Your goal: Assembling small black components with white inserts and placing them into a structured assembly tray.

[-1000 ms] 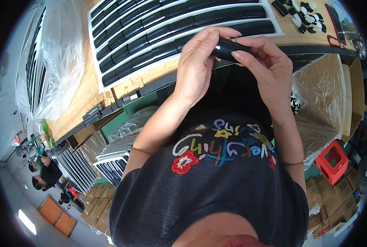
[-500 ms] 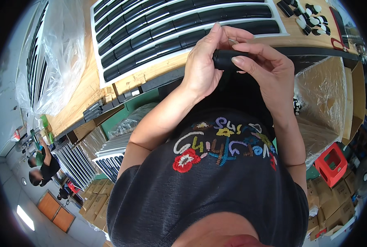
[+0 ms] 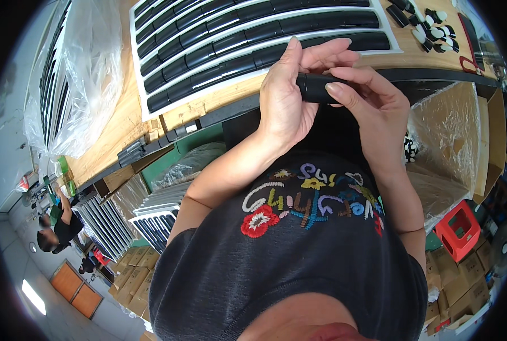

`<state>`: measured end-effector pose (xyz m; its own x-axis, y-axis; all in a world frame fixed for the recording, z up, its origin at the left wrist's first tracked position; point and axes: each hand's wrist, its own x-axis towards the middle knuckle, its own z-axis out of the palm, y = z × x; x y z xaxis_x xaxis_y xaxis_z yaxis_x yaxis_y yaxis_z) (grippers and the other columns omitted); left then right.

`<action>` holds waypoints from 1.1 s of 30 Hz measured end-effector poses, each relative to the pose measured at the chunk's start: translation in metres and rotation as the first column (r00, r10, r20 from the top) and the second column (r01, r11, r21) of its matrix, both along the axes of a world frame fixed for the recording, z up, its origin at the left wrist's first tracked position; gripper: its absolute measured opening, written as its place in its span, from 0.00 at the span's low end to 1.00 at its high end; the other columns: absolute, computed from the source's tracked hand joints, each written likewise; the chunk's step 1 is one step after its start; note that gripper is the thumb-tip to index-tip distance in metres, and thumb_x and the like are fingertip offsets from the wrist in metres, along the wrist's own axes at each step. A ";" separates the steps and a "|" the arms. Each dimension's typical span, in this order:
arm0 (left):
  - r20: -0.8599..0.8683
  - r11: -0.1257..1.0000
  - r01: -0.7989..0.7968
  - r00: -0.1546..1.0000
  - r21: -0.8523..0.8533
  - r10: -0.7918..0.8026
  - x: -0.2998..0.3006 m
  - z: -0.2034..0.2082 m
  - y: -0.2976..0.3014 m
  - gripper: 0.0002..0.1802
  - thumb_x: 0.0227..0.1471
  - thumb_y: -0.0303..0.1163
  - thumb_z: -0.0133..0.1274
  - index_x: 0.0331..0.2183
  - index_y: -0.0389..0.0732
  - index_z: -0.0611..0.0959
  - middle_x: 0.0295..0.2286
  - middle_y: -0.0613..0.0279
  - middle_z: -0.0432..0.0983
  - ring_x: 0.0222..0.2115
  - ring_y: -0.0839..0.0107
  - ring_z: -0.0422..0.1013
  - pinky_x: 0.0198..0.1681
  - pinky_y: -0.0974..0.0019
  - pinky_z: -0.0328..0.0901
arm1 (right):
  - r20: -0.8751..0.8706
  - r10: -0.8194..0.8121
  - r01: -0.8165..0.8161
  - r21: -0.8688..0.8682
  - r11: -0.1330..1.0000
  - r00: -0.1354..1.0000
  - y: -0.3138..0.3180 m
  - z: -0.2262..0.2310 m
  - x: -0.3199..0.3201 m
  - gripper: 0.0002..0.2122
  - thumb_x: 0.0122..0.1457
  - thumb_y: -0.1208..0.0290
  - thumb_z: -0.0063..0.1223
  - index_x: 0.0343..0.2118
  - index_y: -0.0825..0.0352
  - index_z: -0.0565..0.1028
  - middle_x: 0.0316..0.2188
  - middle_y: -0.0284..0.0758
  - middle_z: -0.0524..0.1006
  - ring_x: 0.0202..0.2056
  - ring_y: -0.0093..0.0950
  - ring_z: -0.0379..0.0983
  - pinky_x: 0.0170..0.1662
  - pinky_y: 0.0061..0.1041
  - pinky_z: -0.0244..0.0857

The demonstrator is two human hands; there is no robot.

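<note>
Between my two hands is a black cylindrical tube [image 3: 314, 88], held level in front of my chest at the table's near edge. My left hand [image 3: 284, 94] cups its left end, the thumb pointing up and the fingers curled behind it. The thumb and fingertips of my right hand [image 3: 372, 94] pinch its right end. Just beyond my hands lies a white tray [image 3: 145, 108] with rows of similar glossy black tubes [image 3: 208, 79]. My left fingers hide part of its nearest row.
Loose black and white pieces [image 3: 429, 31] lie at the table's far right. A plastic-wrapped stack [image 3: 88, 74] stands at the left. Below the table edge, a plastic-lined carton [image 3: 452, 136] is at right, near a red stool [image 3: 458, 230]. Co-workers [image 3: 60, 230] are far left.
Both hands and the tube have shifted slightly. My right fingers have changed their grip on the tube's right end, and more of its side shows between the hands.
</note>
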<state>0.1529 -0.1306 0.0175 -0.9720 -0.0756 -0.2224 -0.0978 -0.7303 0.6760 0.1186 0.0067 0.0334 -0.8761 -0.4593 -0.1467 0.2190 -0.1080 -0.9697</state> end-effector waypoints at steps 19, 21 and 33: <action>-0.241 0.994 -0.017 0.970 -0.106 -0.009 0.000 -0.004 -0.011 0.28 0.59 0.29 0.34 0.58 0.28 0.66 0.49 0.36 0.71 0.50 0.53 0.70 0.56 0.58 0.65 | 0.004 0.045 -0.045 -0.003 0.999 0.999 -0.002 0.002 -0.003 0.10 0.55 0.78 0.62 0.41 0.71 0.79 0.37 0.34 0.80 0.36 0.19 0.76 0.38 0.19 0.75; -0.238 0.988 0.024 0.970 -0.152 -0.060 -0.001 -0.004 -0.013 0.27 0.60 0.31 0.33 0.57 0.27 0.67 0.49 0.37 0.71 0.50 0.55 0.71 0.55 0.59 0.66 | -0.015 0.052 -0.052 0.011 0.999 0.999 -0.002 0.003 -0.004 0.10 0.55 0.79 0.62 0.41 0.71 0.79 0.37 0.34 0.80 0.37 0.19 0.76 0.39 0.19 0.74; 0.153 0.916 0.142 0.965 0.375 -0.212 0.007 0.002 -0.023 0.36 0.66 0.52 0.34 0.54 0.24 0.67 0.48 0.45 0.71 0.45 0.61 0.73 0.51 0.55 0.71 | -0.168 0.156 -0.144 0.081 0.986 0.973 -0.001 0.010 -0.012 0.10 0.54 0.85 0.58 0.41 0.73 0.79 0.39 0.35 0.80 0.39 0.19 0.76 0.43 0.17 0.71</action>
<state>0.1599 -0.1537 0.0192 -0.9001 0.2127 -0.3803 -0.3468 -0.8782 0.3295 0.1068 0.0055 0.0437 -0.8129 -0.5814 -0.0338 0.0557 -0.0198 -0.9983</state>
